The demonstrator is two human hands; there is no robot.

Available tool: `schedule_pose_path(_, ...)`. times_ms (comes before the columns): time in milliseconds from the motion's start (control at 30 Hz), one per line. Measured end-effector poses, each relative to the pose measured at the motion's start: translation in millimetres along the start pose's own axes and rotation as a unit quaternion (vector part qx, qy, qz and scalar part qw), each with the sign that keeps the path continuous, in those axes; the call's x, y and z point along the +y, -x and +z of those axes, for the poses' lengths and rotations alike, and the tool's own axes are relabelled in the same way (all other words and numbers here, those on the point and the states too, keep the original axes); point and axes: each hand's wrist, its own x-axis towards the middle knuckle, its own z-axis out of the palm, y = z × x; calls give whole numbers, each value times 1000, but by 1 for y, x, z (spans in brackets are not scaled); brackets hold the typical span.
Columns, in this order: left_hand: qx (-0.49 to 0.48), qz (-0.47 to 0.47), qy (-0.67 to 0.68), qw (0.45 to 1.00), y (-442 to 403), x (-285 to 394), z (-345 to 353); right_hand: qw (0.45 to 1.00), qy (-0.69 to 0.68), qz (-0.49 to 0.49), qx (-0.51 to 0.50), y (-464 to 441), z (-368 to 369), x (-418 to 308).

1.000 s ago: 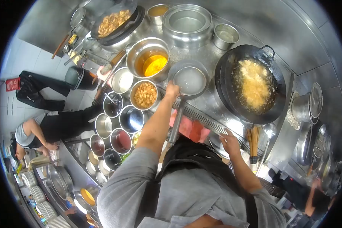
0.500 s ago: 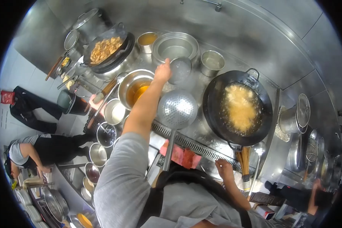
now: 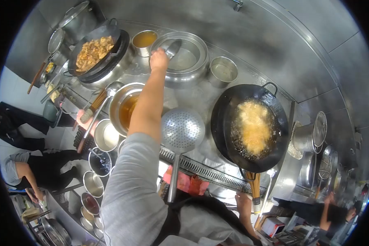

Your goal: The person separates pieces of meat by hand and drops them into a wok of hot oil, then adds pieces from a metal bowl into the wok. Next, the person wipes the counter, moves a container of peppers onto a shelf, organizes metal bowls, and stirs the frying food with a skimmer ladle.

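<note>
My left hand (image 3: pixel 159 59) is closed on the rim of a small metal bowl (image 3: pixel 174 48), tilted nearly edge-on above the large round steel pot (image 3: pixel 204 61) of cloudy liquid. Below my left forearm, a perforated ladle (image 3: pixel 183 130) rests over the counter, its handle pointing toward me. My right hand (image 3: pixel 243 202) is low at the counter's front edge, beside a bamboo brush (image 3: pixel 255 187), with loosely spread fingers and nothing visible in them. Right of the ladle, a black wok (image 3: pixel 222 135) holds golden food (image 3: pixel 254 129) in bubbling oil.
A second wok (image 3: pixel 74 61) with browned pieces is at the upper left. A pot of amber liquid (image 3: pixel 115 108) is partly behind my arm. Small steel containers (image 3: pixel 93 183) line the left. Another person (image 3: pixel 22 174) stands far left, and one more (image 3: pixel 307 211) lower right.
My left hand has moved up and left with the bowl, from above the ladle to above the large pot, and tilted it. My right hand is lower in view. The view has shifted.
</note>
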Motion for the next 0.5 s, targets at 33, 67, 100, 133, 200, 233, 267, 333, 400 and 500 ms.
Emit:
schedule_pose_path(33,-1,-4,6,1000,-1,1,21,1000,23,15,3,3,3,3)
schedule_pose_path(67,-15,-42,50,998,0,2,40,999,32,37,-10,8,2,5)
schedule_pose_path(100,-23,-82,90,992,-3,1,50,997,41,53,-26,8,1,1)
schedule_pose_path(133,-63,-73,36,995,1,9,46,998,40,46,-31,9,3,7)
schedule_pose_path(200,-146,-140,81,976,1,14,57,997,24,68,-40,15,5,18)
schedule_pose_path(233,-182,-210,179,944,-2,12,62,997,22,57,-37,16,6,23)
schedule_pose_path(267,-178,-216,175,944,1,9,66,996,24,74,-44,14,5,29)
schedule_pose_path(333,-143,-324,427,832,13,9,36,995,23,83,-60,9,1,26)
schedule_pose_path(400,-140,-274,395,865,22,3,2,995,28,74,-54,1,1,22)
schedule_pose_path(500,-161,-165,301,926,25,-10,-31,998,46,-3,-51,-10,6,31)
